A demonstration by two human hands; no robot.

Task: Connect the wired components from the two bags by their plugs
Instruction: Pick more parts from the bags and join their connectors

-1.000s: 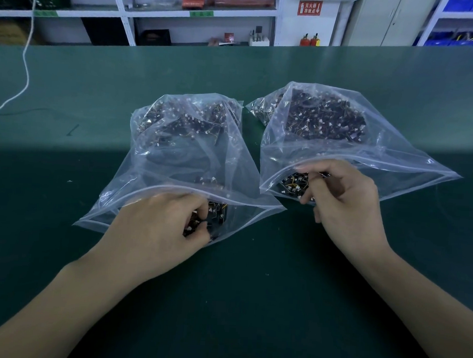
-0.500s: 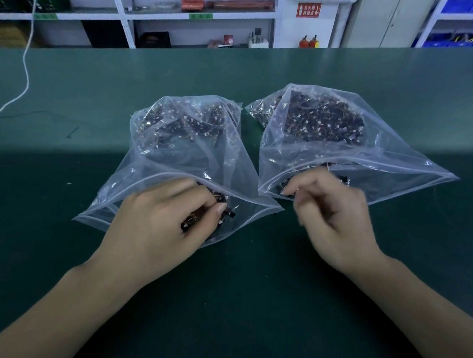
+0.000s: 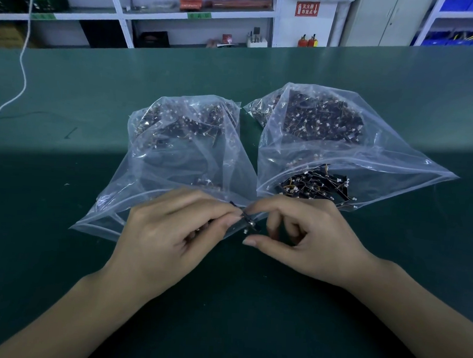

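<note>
A small dark wired component (image 3: pixel 248 221) with a white plug sits between the two hands, just in front of the mouths of the two bags and above the green worktop (image 3: pixel 59 251). The left hand (image 3: pixel 171 235) pinches it between thumb and curled forefinger. The right hand (image 3: pixel 306 238) meets it from the other side, forefinger tip touching the piece at the top and thumb just below it, the other fingers curled in; whether this hand has a second piece of its own is too small to tell.

The left bag (image 3: pixel 175 158) lies open toward the person, its near edge under the left hand, with dark components heaped at its far end. The right bag (image 3: pixel 342 157) lies just beside it, components piled at the far end and spilling at its mouth. A white cable (image 3: pixel 22 63) trails across the worktop's far left. Shelves (image 3: pixel 156 16) stand behind.
</note>
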